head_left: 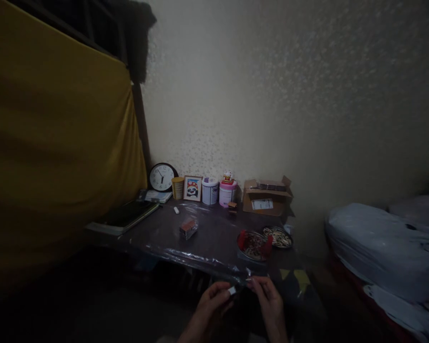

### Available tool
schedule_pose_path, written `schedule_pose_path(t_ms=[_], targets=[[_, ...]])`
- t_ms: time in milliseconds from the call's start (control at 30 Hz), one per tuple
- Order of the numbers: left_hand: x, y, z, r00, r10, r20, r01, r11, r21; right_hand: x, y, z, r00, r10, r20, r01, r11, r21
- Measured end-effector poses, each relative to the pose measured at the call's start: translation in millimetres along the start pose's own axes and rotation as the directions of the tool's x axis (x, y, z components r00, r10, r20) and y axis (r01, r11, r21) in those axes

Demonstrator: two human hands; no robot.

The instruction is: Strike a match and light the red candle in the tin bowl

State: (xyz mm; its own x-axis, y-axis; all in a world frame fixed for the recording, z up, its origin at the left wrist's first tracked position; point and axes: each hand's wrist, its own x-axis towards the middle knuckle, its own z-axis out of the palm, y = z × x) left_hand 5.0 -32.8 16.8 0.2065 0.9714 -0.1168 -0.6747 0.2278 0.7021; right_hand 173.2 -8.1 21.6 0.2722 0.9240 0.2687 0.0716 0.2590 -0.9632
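Note:
My left hand [214, 301] is closed at the table's front edge, with a small white box-like piece [232, 290] pinched between thumb and fingers. To its right, my right hand [268, 297] is also pinched, and the tip of a thin pale stick [249, 279] shows at its fingertips. The hands are slightly apart. Just beyond them stands a round dish [253, 247] with red pieces and dark bits in it. A second dish [277, 237] behind it holds many pale thin sticks. Dim light hides finer detail of what I hold.
On the dark plastic-covered table [210, 243] lies a wrapped brown packet [188, 228]. Along the wall stand a clock [163, 177], a yellow cup [178, 188], a panda picture [192, 188], a white tin [210, 191], a pink tin [228, 194] and an open carton [266, 200].

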Motion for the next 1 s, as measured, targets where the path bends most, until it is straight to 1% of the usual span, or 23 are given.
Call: schedule_pose_path(t_ms=[100, 233, 300, 367, 433, 467, 567, 633, 700, 833, 1000], targets=[[-6.0, 2.6, 0.4, 1.000, 0.017, -0.007, -0.017, 1.000, -0.023, -2.7, 2.3, 2.9, 1.000, -0.026, 0.018, 0.026, 1.000, 0.006], [-13.6, 8.7, 2.7, 0.997, 0.028, -0.070, -0.029, 1.000, -0.011, -10.0, -5.4, 6.0, 0.997, -0.070, 0.023, 0.071, 0.997, -0.016], [-17.4, 13.5, 6.1, 0.995, 0.055, -0.081, -0.054, 0.998, 0.014, -14.9, -14.9, 8.0, 0.992, -0.124, 0.017, 0.125, 0.991, -0.038], [-20.5, 18.4, 10.3, 0.994, 0.081, -0.079, -0.078, 0.996, 0.038, -19.7, -25.8, 10.7, 0.978, -0.207, 0.007, 0.207, 0.976, -0.071], [-22.2, 22.0, 14.2, 0.992, 0.087, -0.092, -0.081, 0.995, 0.066, -24.3, -35.8, 13.8, 0.948, -0.317, 0.002, 0.315, 0.942, -0.119], [-22.7, 23.1, 15.7, 0.991, 0.086, -0.098, -0.078, 0.994, 0.078, -26.5, -40.1, 15.3, 0.926, -0.377, 0.007, 0.374, 0.916, -0.147], [-23.0, 23.8, 18.2, 0.990, 0.102, -0.094, -0.091, 0.989, 0.115, -32.3, -48.6, 18.7, 0.838, -0.542, 0.059, 0.540, 0.810, -0.230], [-22.8, 23.2, 18.9, 0.990, 0.115, -0.086, -0.102, 0.983, 0.150, -35.2, -49.7, 19.7, 0.786, -0.610, 0.103, 0.612, 0.741, -0.277], [-22.7, 22.4, 19.7, 0.988, 0.125, -0.094, -0.107, 0.979, 0.173, -37.1, -47.4, 19.4, 0.753, -0.643, 0.138, 0.649, 0.692, -0.315], [-22.8, 20.8, 20.5, 0.986, 0.126, -0.112, -0.107, 0.981, 0.165, -38.0, -38.6, 16.4, 0.730, -0.659, 0.181, 0.672, 0.644, -0.364], [-23.8, 18.9, 17.9, 0.989, 0.121, -0.083, -0.107, 0.981, 0.160, -36.7, -34.6, 15.4, 0.723, -0.662, 0.197, 0.679, 0.630, -0.376]])
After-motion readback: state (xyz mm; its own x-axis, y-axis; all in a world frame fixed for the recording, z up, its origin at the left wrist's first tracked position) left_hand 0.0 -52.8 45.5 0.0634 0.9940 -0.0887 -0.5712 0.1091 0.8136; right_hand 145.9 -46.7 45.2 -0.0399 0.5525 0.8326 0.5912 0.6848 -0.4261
